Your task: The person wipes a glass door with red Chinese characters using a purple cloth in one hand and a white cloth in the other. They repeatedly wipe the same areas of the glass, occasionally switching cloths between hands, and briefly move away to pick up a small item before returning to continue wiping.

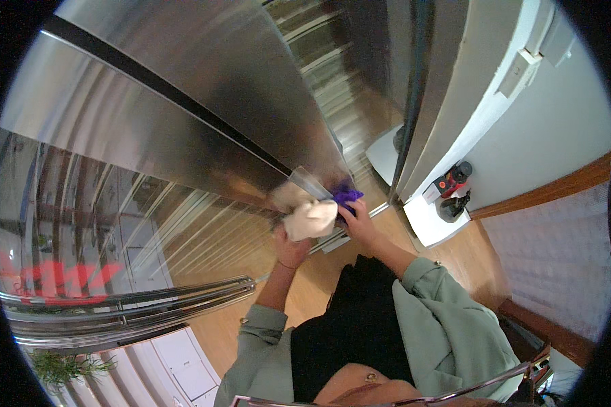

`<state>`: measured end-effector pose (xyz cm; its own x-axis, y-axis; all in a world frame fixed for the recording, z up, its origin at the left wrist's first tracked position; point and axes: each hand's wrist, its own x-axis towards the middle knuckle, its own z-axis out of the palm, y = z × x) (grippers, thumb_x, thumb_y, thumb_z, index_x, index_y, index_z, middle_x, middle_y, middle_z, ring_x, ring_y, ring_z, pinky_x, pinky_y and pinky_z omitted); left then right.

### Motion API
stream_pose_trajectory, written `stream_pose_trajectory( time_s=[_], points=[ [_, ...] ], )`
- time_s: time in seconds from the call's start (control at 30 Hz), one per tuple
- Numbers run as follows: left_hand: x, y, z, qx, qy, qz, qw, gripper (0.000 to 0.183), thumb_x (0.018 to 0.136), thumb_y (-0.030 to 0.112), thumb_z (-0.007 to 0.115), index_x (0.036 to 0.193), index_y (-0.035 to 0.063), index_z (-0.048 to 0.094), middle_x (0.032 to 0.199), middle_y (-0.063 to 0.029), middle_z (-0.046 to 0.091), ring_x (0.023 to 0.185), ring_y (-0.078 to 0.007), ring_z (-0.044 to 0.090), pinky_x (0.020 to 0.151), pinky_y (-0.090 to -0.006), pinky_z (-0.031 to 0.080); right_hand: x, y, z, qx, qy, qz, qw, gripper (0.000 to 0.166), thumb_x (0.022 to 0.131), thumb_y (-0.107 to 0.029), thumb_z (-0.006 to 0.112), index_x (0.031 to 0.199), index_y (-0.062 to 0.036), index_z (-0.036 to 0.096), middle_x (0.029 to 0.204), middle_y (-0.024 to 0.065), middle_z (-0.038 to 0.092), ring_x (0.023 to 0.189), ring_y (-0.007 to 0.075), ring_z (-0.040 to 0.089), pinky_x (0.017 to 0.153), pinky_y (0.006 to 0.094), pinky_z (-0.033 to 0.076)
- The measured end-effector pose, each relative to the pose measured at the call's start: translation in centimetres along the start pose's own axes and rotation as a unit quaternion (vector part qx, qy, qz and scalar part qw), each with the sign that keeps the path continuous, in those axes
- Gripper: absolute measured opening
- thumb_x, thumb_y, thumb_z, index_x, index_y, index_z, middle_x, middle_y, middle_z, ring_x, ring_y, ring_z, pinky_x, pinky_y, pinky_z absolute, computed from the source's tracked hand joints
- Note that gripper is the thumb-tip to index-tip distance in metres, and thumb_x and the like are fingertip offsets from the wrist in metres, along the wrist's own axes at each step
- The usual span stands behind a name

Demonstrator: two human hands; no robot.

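My left hand (291, 249) is shut on a cream cloth (311, 221), which lies bunched against the lower part of a brushed metal panel (193, 137). My right hand (357, 219) grips a crumpled purple cloth (347, 197) just to the right of the cream one. A flat, clear-looking piece (309, 182) sits above the two cloths, over the end of the panel's dark gap; what it is cannot be told. Both hands are close together, and the metal faintly reflects the cloths.
A glass pane with red markings (66, 280) and metal rails (132, 305) stand at the left. Bottles, one black (455, 207), rest on a white surface (427, 226) at the right. A green plant (66, 367) is at lower left, above wooden flooring (214, 330).
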<state>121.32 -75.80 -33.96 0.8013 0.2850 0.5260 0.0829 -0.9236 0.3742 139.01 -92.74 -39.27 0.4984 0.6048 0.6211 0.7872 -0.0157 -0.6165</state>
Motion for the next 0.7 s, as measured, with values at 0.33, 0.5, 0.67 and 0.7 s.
stream_pose_trajectory(
  time_s=[0.33,0.5,0.67,0.7],
  points=[
    [-10.0,1.6,11.9,-0.328,-0.066,-0.419,0.844,0.037,0.084,0.016,0.064,0.121,0.0101,0.066,0.122,-0.0139,0.065,0.111,-0.0332,0.059,0.096,-0.0468,0.047,-2.3,5.4,3.1,0.409,0.112,0.674,0.605,0.034,0.086,-0.002,0.065,0.118,0.0013,0.054,0.104,0.0161,0.066,0.091,0.0312,0.067,0.077,0.0416,0.058],
    [-3.6,2.4,8.5,-0.635,-0.018,-0.506,0.584,0.051,0.078,0.019,0.073,0.126,0.0045,0.063,0.125,-0.0126,0.067,0.115,-0.0232,0.062,0.101,-0.0395,0.048,1.5,2.6,0.5,0.564,0.070,0.663,0.486,0.018,0.092,-0.006,0.058,0.110,-0.0038,0.058,0.104,0.0119,0.067,0.094,0.0263,0.069,0.081,0.0397,0.059],
    [-1.1,1.4,1.7,-0.516,-0.048,-0.486,0.704,0.033,0.099,0.016,0.047,0.128,0.0043,0.058,0.129,-0.0112,0.062,0.120,-0.0276,0.058,0.105,-0.0440,0.046,4.2,0.0,-4.2,0.619,0.011,0.568,0.543,0.039,0.091,-0.008,0.060,0.128,0.0012,0.049,0.113,0.0167,0.065,0.097,0.0287,0.068,0.082,0.0464,0.059],
    [-0.4,1.7,-0.6,-0.505,-0.044,-0.472,0.722,0.032,0.102,0.015,0.044,0.129,0.0040,0.057,0.129,-0.0114,0.061,0.121,-0.0285,0.057,0.106,-0.0442,0.046,5.0,-1.1,-5.8,0.618,0.017,0.550,0.561,0.040,0.092,-0.008,0.060,0.129,0.0018,0.048,0.115,0.0165,0.065,0.098,0.0282,0.068,0.085,0.0452,0.058]
  ],
)
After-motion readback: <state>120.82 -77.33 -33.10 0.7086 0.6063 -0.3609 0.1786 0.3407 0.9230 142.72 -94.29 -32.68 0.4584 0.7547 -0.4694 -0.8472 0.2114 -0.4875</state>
